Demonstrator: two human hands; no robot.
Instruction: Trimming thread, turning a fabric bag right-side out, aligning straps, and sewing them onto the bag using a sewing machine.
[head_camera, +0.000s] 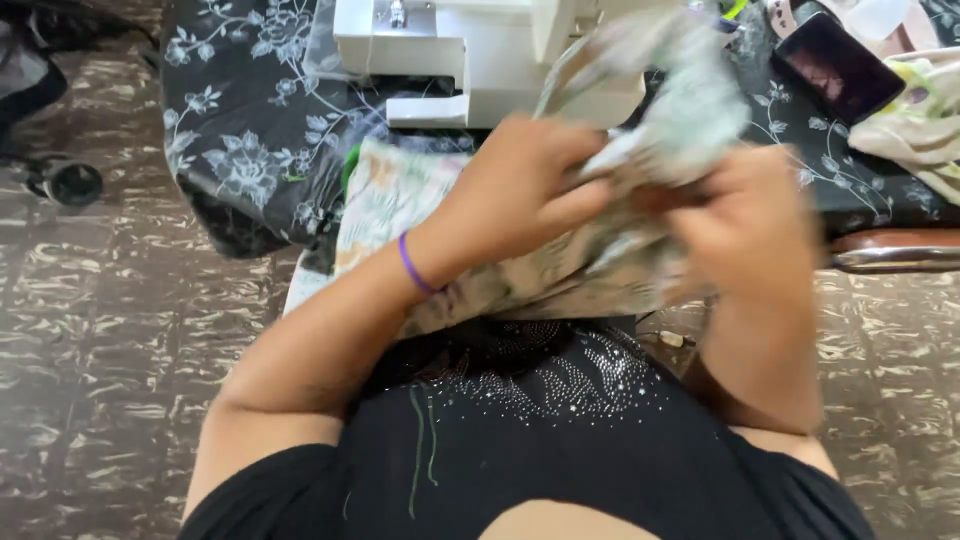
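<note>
- Landmark: white sewing machine (470, 50), standing on a table under a black cloth with a pale flower print (240, 130).
- Printed fabric (560, 265), pale with a green and tan pattern, is held in front of the machine, on the person's side of it, raised off the table.
- Left hand (520, 190) sits just in front of the machine base. Its fingers are curled and pressed together, closed on a fold of the fabric.
- Right hand (750, 220) is to the right of the machine, level with the left hand. It is motion-blurred; it seems to be closed on the fabric, but I cannot tell how its fingers lie.
- Key relation: the bunched part of the fabric lies between the 2 hands and rises from them toward the machine's right end. Its upper part is blurred.
- Long axis: the gathered strip runs roughly left to right, parallel to the machine's front. A loose tail hangs down from the left hand toward the person's lap.
- Both hands touch the fabric, and the left is nearer the machine base.
- A purple band (412, 265) circles the left wrist.
- A dark phone (838, 65) lies right of the machine, well apart from both hands.
- More pale cloth (915, 120) lies beyond the phone, at the table's far right.
</note>
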